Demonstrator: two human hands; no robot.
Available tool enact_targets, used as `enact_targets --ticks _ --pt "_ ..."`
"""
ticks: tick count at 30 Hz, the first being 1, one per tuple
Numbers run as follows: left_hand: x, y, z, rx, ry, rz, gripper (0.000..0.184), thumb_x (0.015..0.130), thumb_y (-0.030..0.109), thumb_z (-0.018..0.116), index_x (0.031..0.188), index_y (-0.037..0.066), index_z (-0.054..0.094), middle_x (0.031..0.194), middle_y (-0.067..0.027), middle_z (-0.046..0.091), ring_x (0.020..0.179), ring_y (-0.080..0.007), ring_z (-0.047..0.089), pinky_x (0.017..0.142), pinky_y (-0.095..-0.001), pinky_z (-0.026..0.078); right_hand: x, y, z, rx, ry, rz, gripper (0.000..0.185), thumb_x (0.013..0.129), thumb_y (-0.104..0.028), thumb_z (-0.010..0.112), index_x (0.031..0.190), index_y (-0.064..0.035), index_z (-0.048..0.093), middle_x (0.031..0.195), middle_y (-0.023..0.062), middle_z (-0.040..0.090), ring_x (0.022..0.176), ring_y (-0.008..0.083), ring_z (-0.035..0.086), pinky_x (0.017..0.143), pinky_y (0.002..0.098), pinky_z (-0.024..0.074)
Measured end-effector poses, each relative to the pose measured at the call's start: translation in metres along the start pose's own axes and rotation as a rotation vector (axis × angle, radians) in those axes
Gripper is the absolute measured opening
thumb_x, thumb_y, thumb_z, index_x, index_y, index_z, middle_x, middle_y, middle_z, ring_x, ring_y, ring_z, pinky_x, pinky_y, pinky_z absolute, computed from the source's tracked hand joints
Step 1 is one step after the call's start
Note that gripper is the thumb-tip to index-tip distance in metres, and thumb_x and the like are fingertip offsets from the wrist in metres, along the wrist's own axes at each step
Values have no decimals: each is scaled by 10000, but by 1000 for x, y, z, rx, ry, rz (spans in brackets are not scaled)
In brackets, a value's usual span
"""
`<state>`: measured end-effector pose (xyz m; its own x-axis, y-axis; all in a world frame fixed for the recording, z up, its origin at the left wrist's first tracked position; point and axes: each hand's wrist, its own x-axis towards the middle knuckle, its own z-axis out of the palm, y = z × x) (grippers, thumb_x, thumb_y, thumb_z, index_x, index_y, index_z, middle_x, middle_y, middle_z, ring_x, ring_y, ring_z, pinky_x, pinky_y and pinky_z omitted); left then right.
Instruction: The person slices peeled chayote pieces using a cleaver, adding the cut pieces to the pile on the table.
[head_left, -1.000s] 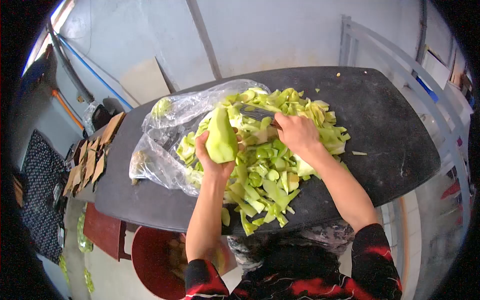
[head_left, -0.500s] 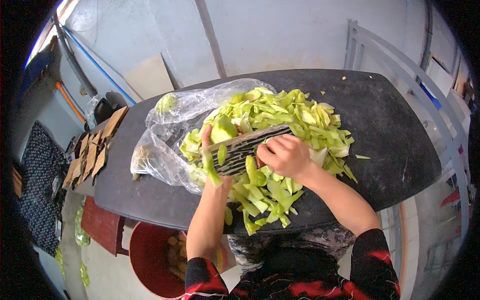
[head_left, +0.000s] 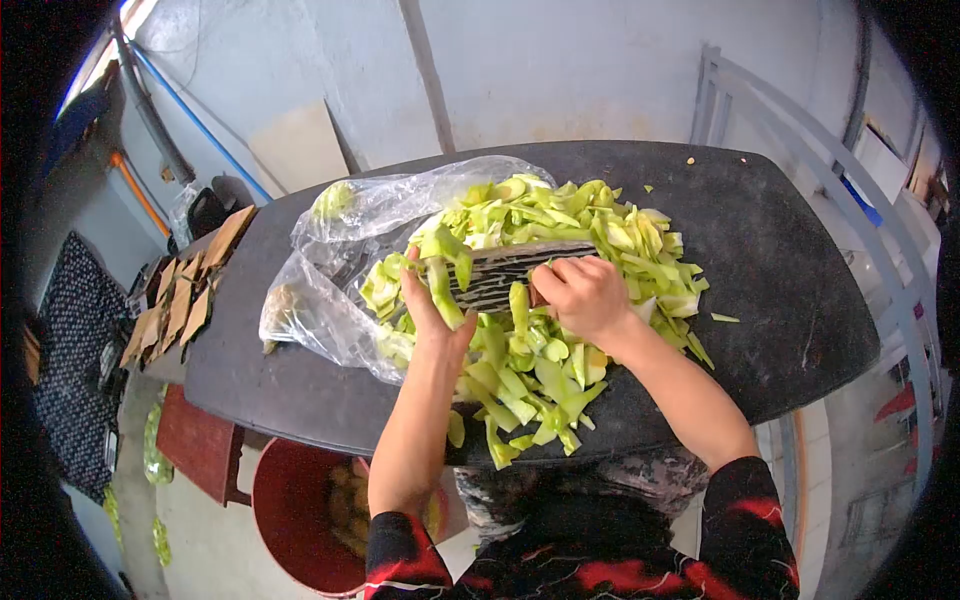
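Note:
My right hand (head_left: 582,300) is wrapped round the handle of a broad cleaver (head_left: 515,272); its blade has dark and light streaks and points left. My left hand (head_left: 428,305) grips a pale green vegetable (head_left: 442,248), and a long slice (head_left: 442,290) hangs down in front of the palm. The blade's tip is close beside the vegetable; whether they touch I cannot tell. Some left fingers are hidden behind the piece. Around and under both hands lies a heap of cut green pieces (head_left: 560,215).
A clear plastic bag (head_left: 330,265) with whole vegetables inside lies on the left of the dark table (head_left: 770,290). Below the near edge stands a red bucket (head_left: 290,510) with pieces in it. Cardboard pieces (head_left: 185,300) are at the left, a grey metal rail (head_left: 800,115) at the right.
The cleaver has swung from a slant across the left hand to nearly level, drawing right, away from the vegetable. The long slice now hangs against my left palm.

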<state>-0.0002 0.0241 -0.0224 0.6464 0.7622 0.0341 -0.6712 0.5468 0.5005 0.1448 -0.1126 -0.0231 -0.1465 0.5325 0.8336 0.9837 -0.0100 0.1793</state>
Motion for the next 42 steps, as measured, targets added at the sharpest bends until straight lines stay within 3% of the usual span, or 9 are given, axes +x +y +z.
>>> enact_targets --ticks 3,7,15,26,33,34,35,37,42 --pt "12 1 -11 -2 56 -34 476 916 539 482 1155 145 603 1182 -85 623 1042 -279 586 901 -479 484 -4 3 5 78 -15 47 67 771 -158 621 766 -128 562 620 36 592 546 223 637 495 346 507" --pt "12 5 2 100 95 69 438 920 517 457 1114 155 610 1049 -37 635 899 -222 575 766 -393 463 -6 17 9 86 -129 181 171 722 -106 701 809 -106 553 668 54 624 572 266 641 500 379 507" --pt "6 -6 -4 35 127 64 587 913 547 483 1220 56 580 1110 -141 639 1032 -288 605 949 -442 485 4 -6 -12 166 -124 126 171 689 -107 668 817 -103 555 683 54 631 608 266 660 523 378 526" --pt "-2 1 1 235 -194 -8 484 873 513 502 1155 130 595 1062 -47 651 943 -232 617 740 -414 492 -5 21 -1 154 -111 238 157 743 -112 679 810 -99 538 656 55 615 574 280 639 497 376 503" --pt "-6 -8 2 114 -30 -15 546 895 528 476 1239 110 552 1095 -100 652 1002 -293 623 879 -447 505 2 5 -14 165 -60 111 123 767 -92 652 818 -99 541 660 54 615 558 258 626 487 369 495" --pt "-5 0 1 220 -287 -78 534 886 507 485 1229 103 555 1084 -109 645 945 -283 634 798 -423 529 2 13 -6 115 -176 273 128 766 -81 647 829 -91 536 666 78 620 582 279 632 511 380 507" --pt "-5 -5 7 228 -137 -17 545 878 499 485 1242 97 548 1088 -120 633 892 -267 637 707 -390 534 -1 22 -1 108 -171 273 128 766 -81 647 829 -91 536 666 78 620 582 279 632 511 380 507" --pt "-5 -2 5 189 -348 -76 561 889 496 477 1250 71 544 1100 -137 623 876 -267 630 683 -378 532 -5 39 4 26 -277 424 161 751 -75 666 845 -86 536 696 96 642 619 304 647 539 410 520" --pt "-4 -2 7 -9 -197 -74 593 900 518 473 1255 50 553 1111 -157 618 939 -277 616 741 -401 532 -5 33 -12 95 -216 399 187 733 -74 680 856 -89 540 728 85 659 636 308 656 547 419 517"
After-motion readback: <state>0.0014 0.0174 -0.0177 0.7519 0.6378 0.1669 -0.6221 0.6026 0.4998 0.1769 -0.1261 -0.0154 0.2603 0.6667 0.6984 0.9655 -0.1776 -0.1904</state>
